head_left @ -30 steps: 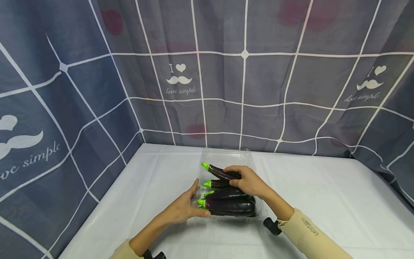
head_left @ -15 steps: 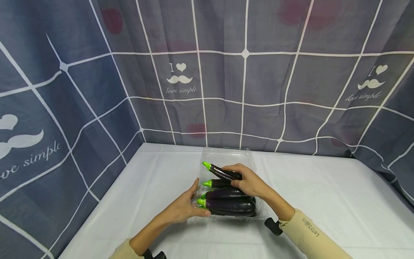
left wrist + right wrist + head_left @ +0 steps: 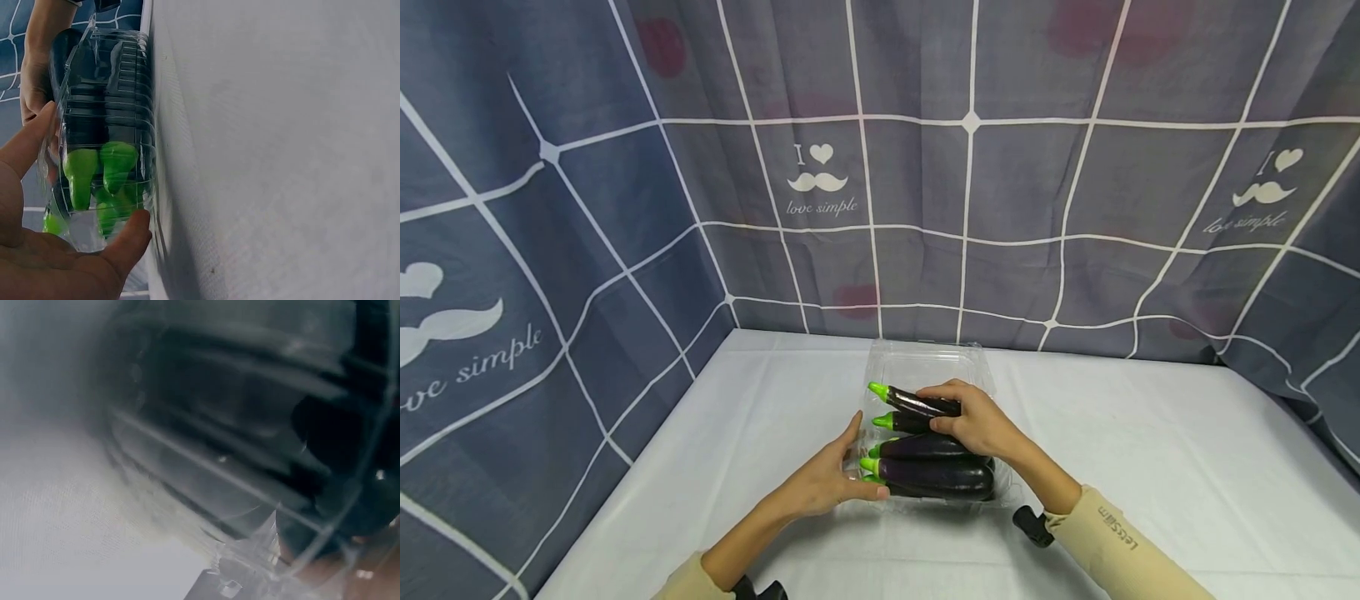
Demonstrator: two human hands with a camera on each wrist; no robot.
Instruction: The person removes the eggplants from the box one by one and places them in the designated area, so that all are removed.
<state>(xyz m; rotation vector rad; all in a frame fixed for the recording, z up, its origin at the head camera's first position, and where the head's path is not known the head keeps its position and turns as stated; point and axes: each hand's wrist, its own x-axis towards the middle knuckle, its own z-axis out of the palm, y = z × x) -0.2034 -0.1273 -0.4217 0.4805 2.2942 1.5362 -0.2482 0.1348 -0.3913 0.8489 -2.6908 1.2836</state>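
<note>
Several dark purple eggplants (image 3: 936,477) with bright green stem ends lie side by side in a clear plastic clamshell container (image 3: 891,358). My right hand (image 3: 976,418) grips the farthest upper eggplant (image 3: 901,399), which slants over its neighbour with its green end to the left. Beside the container's left end, my left hand (image 3: 829,477) is spread wide, its thumb along the near side and its fingers along the left side. In the left wrist view, green ends (image 3: 80,178) show through the ribbed wall between thumb and finger. Blurred clear plastic (image 3: 206,456) fills most of the right wrist view.
The container stands on a white cloth-covered table (image 3: 760,400). Behind it and to the left hangs a grey-blue curtain (image 3: 917,183) with white grid lines. A black wrist mount (image 3: 1033,525) sits under the right sleeve, close to the container's right end.
The eggplant in my right hand has tipped slightly, its green end sinking toward the others. My left hand stays at the container's left end.
</note>
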